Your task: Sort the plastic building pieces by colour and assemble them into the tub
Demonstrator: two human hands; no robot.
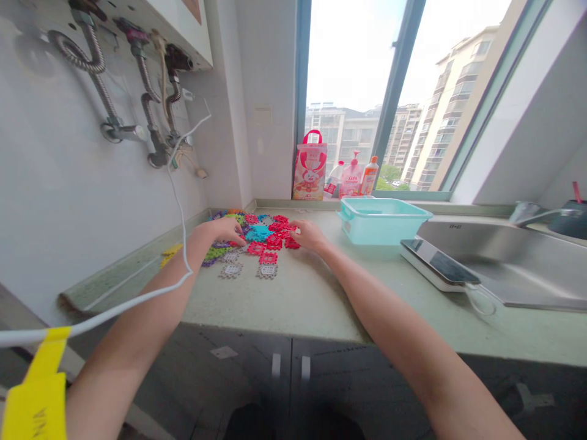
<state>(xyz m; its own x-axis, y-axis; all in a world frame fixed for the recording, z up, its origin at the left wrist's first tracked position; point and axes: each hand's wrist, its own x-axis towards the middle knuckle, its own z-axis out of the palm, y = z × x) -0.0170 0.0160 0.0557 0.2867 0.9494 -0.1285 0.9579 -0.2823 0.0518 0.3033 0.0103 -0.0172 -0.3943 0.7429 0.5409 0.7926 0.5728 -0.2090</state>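
The pale green counter [293,311] has lots of flat, bumpy pieces on it: red pieces [274,242] by the right hand [308,235], bright blue pieces [259,233] between the hands, and green pieces [216,252] by the left hand [229,231]. Two grey pieces [266,271] lie closer to the person than the hands. To the right of the right hand sit a light blue tub [380,229] and a flat white thing [422,266] with a shiny black top.

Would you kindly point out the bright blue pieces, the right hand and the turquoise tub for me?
Bright blue pieces [259,233]: head view, middle of the blue cluster.
Right hand [309,235]: head view, back of the hand.
Turquoise tub [383,230]: head view, front wall.
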